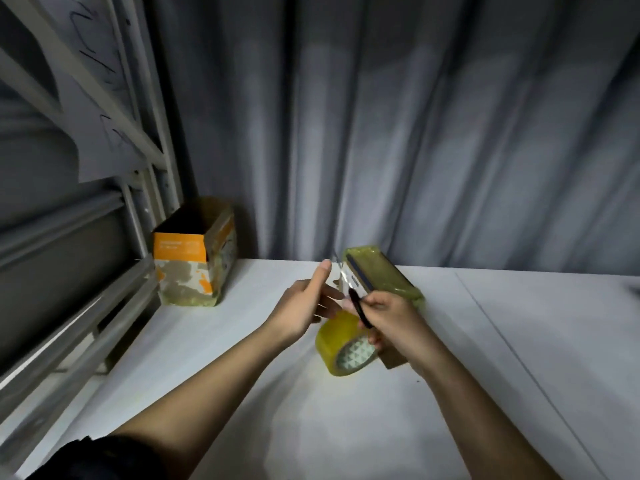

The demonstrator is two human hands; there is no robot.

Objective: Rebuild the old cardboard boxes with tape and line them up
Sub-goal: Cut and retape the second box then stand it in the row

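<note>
A small cardboard box (pixel 384 275) wrapped in yellowish tape lies on the white table (pixel 242 393), just beyond my hands. My right hand (pixel 391 317) grips a thin black tool (pixel 360 311), its tip at a clear strip of tape running off the box's near end. A yellow tape roll (pixel 341 348) hangs below that hand, touching its fingers. My left hand (pixel 308 299) is beside the strip, thumb up and fingers apart, apparently touching the tape; the contact is blurred. An orange and white box (pixel 194 254), taped and open at the top, stands at the back left.
A grey metal bed frame (pixel 86 258) runs along the table's left edge. Grey curtains (pixel 415 133) hang right behind the table. A seam (pixel 502 341) crosses the tabletop on the right.
</note>
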